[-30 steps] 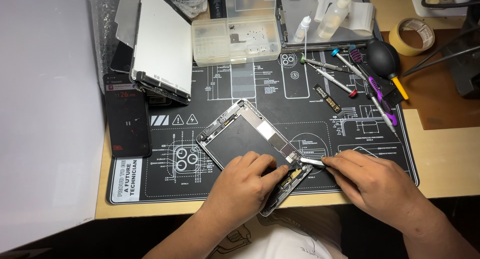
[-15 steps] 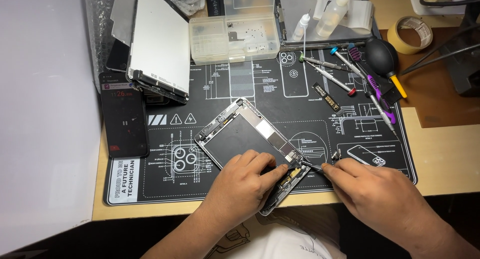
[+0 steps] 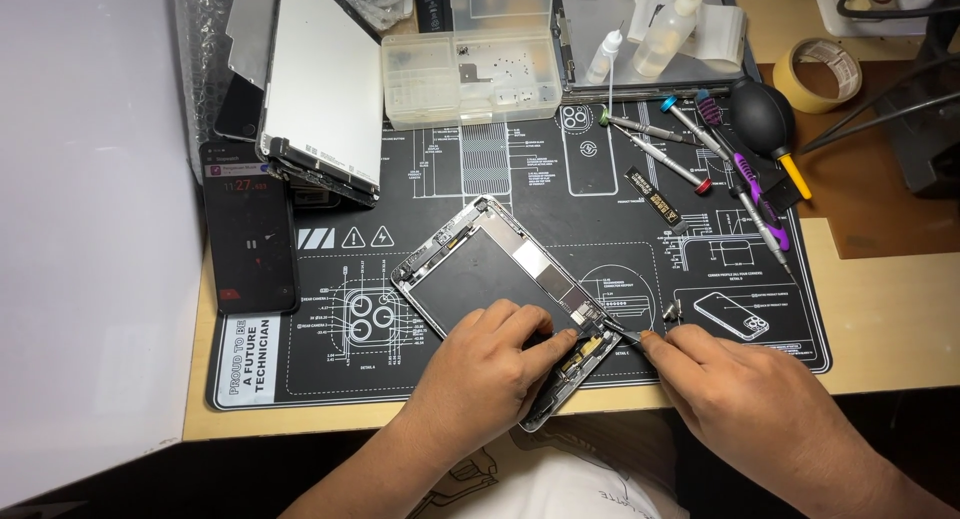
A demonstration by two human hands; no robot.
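Note:
An opened tablet body (image 3: 480, 269) lies tilted on a black printed work mat (image 3: 450, 169), its dark inside facing up. My left hand (image 3: 480, 369) rests on the tablet's near end, fingers pressing down by the lower corner. My right hand (image 3: 745, 404) pinches a thin metal tool (image 3: 622, 330) whose tip touches the tablet's right edge near the small parts there.
A phone with a lit screen (image 3: 248, 229) lies at the mat's left. Behind it lean grey tablet panels (image 3: 320, 89). A clear parts box (image 3: 470, 74), small bottles (image 3: 665, 29), several screwdrivers (image 3: 690, 139), a black air blower (image 3: 765, 119) and a tape roll (image 3: 820, 74) crowd the back.
My right hand has slid slightly right and toward me along the tablet's edge, and the pale part seen at its fingertips earlier is gone from view. The left hand stays put.

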